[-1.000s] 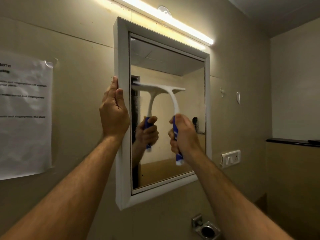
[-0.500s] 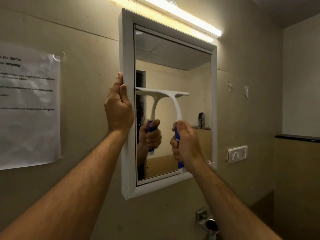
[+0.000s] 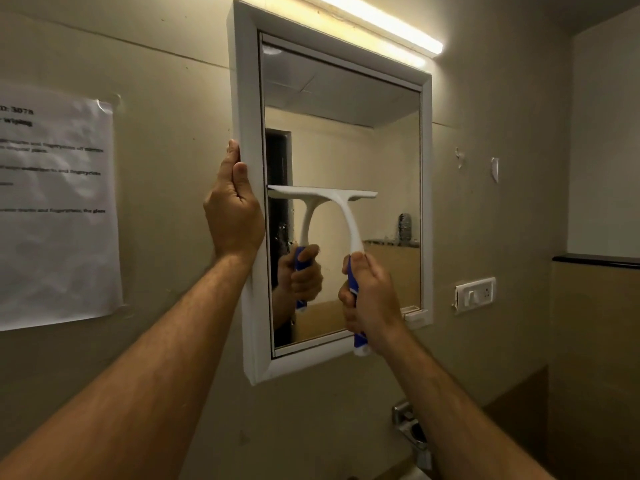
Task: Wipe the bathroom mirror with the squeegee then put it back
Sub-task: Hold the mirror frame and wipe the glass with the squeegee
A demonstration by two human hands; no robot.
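A white-framed mirror (image 3: 246, 98) hangs on the beige wall. My left hand (image 3: 233, 209) grips the frame's left edge at mid height. My right hand (image 3: 370, 299) is closed around the blue handle of a white squeegee (image 3: 346, 216). Its blade lies flat and level against the glass, across the left half of the mirror at about mid height. The glass reflects the squeegee and the hand. Water droplets show on the glass just below the blade at the left.
A lit tube light (image 3: 381, 22) runs above the mirror. A printed paper sheet (image 3: 55, 209) is taped to the wall on the left. A white switch plate (image 3: 476, 293) sits right of the mirror, and a metal tap fitting (image 3: 412, 431) sticks out below it.
The squeegee blade has slid down the glass from the upper part to about mid height, with my right hand dropping toward the lower frame. My left hand keeps its hold on the frame.
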